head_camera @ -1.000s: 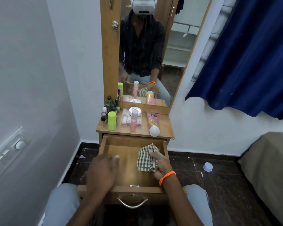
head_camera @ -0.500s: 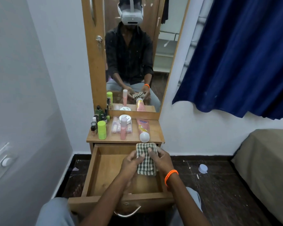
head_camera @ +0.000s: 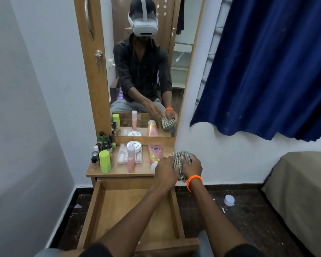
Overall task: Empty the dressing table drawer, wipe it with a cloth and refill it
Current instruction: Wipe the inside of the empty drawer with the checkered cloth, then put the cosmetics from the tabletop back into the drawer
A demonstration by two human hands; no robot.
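Note:
The wooden drawer [head_camera: 119,210] of the dressing table stands pulled out, its inside bare. Above its back right corner, at the table top's right end, both hands hold a bunched green checked cloth [head_camera: 182,158]. My left hand [head_camera: 166,169] grips its left side and my right hand [head_camera: 192,165], with an orange wristband, grips its right side. On the table top [head_camera: 119,173] stand a lime green bottle [head_camera: 104,161], a pink bottle [head_camera: 131,158], a white jar [head_camera: 134,146] on a clear pack, a pink tube [head_camera: 155,153] and several small dark bottles [head_camera: 102,143].
A mirror [head_camera: 146,71] rises behind the table top and reflects a person. A blue curtain [head_camera: 267,62] hangs at the right, with a covered bed [head_camera: 300,191] below. A small white cap [head_camera: 228,199] lies on the dark floor. A white wall stands close on the left.
The cloth left the drawer floor. My left hand came off the drawer front and joined my right hand on it, and both lifted it up to the table top's right end.

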